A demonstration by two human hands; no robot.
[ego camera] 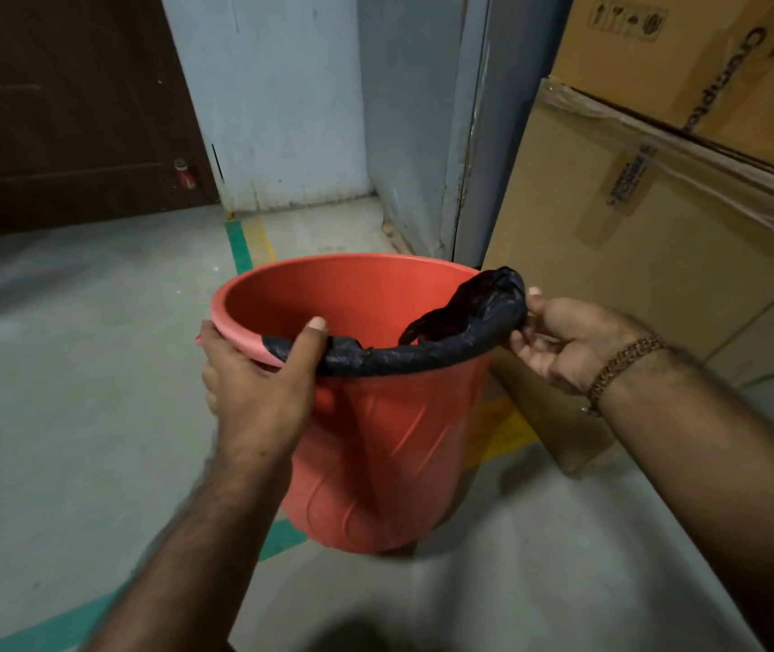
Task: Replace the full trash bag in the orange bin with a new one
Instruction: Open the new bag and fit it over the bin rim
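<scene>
The orange bin [375, 444] stands tilted toward me on the grey floor, its inside mostly bare. A black trash bag [427, 352] is rolled along the near and right part of the rim, with a loose flap hanging inside. My left hand [258, 378] grips the near-left rim, thumb over the bag's end and inside the bin. My right hand [568, 341] pinches the bunched bag at the right rim, and a beaded bracelet sits on that wrist.
Stacked cardboard boxes [648, 237] stand close on the right, touching the bin's side. A grey wall corner [413, 134] lies behind, and a dark brown door [60, 110] at the left with a small bottle [185, 174] at its foot. Green and yellow floor tape [240, 247] runs under the bin.
</scene>
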